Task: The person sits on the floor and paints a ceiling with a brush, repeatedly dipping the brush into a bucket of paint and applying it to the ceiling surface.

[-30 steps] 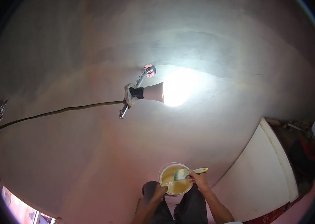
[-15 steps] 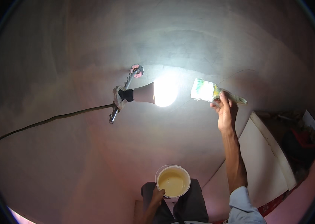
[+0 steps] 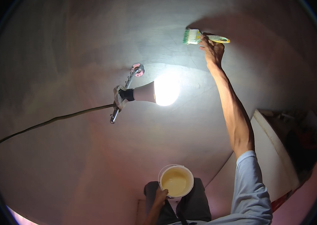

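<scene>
High on the grey wall [image 3: 158, 41], my right hand [image 3: 213, 50] grips a wide paintbrush [image 3: 194, 36] near its ferrule. The brush has green bristles pointing left, pale paint smears and a yellowish handle. Its bristles are at or very close to the wall; I cannot tell whether they touch. Down by my lap, my left hand [image 3: 161, 196] is closed on the rim of a white bucket [image 3: 191, 187] with a wire handle. Pale yellow liquid paint [image 3: 175, 183] lies inside the bucket.
A lit bulb [image 3: 167, 90] glares between my hands' heights, fixed to a metal hook rod [image 3: 128, 83] projecting from the wall. Its dark cable [image 3: 53, 120] runs left. A white slab-sided shelf [image 3: 269, 157] holding dark objects stands at the right.
My right hand has risen with the paintbrush from beside the bulb to higher on the wall, my arm stretching out. The bucket and my left hand have barely shifted.
</scene>
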{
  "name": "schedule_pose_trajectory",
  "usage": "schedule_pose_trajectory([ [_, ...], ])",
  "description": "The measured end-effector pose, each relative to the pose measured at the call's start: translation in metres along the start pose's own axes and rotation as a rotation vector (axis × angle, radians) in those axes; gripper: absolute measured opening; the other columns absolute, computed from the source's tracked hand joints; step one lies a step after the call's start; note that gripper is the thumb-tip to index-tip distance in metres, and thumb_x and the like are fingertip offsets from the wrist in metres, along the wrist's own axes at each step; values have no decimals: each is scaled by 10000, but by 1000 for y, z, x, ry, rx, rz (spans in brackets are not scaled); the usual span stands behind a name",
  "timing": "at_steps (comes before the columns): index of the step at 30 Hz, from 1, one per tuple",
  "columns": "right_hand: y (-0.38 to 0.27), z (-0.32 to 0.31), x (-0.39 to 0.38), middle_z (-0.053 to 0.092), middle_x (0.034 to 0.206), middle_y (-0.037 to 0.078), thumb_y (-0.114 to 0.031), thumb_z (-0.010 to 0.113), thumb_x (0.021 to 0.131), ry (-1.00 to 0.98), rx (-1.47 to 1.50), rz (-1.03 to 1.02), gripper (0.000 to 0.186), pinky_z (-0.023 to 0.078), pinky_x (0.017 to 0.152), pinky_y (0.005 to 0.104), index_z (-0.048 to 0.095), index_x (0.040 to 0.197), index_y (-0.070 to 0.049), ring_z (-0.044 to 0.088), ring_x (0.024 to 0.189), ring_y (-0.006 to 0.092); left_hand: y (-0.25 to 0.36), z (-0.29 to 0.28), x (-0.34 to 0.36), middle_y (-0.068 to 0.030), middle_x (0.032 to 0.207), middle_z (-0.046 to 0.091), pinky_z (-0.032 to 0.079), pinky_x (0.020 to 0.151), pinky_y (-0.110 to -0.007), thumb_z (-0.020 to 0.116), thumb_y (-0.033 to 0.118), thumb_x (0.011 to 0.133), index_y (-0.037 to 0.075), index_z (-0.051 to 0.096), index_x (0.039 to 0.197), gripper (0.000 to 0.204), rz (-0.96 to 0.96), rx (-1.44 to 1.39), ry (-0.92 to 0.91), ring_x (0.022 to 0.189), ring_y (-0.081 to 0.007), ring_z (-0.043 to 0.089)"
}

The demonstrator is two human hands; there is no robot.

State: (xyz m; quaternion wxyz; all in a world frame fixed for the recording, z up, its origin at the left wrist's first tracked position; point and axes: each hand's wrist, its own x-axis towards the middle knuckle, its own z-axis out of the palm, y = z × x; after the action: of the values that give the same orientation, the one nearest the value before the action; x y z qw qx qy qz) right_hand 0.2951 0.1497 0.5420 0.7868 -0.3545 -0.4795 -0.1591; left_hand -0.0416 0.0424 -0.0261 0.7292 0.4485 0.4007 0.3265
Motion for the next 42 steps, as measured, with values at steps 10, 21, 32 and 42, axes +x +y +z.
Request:
schedule_pose_trajectory([
  [10, 0, -81, 26, 714, 1018, 69, -92, 696, 906, 291, -285, -288, 179, 572, 831, 348, 695, 1085, -93, 702, 936, 205, -5, 10, 9, -169, 1045, 623, 623, 580, -354, 484, -60, 759, -27, 432, 1331, 575, 19, 62, -21, 785, -255, 702],
  [21, -10, 40, -17, 681, 1075, 64, -76, 749, 816, -31, -522, -440, 227, 579, 787, 345, 704, 1031, -132, 712, 841, 252, -9, 5, 4, -185, 1171, 631, 545, 884, -373, 497, -68, 779, -66, 486, 1316, 537, 29, 32, 6, 1021, -272, 664],
  [32, -56, -162, -180, 708, 924, 61, -112, 728, 845, -374, -117, 533, 206, 548, 674, 275, 714, 1040, -45, 664, 791, 110, -11, 12, -1, -131, 1171, 626, 542, 831, -318, 472, -53, 793, -50, 471, 1349, 556, 132, 39, 46, 976, -209, 649],
  [42, 6, -151, -454, 730, 865, 120, -141, 755, 731, -1447, -453, 748, 233, 518, 771, 361, 768, 963, -118, 688, 823, 234, 14, 18, -21, -114, 1077, 619, 634, 691, -322, 463, -14, 807, -18, 450, 1346, 539, 19, -80, -13, 889, -186, 681],
])
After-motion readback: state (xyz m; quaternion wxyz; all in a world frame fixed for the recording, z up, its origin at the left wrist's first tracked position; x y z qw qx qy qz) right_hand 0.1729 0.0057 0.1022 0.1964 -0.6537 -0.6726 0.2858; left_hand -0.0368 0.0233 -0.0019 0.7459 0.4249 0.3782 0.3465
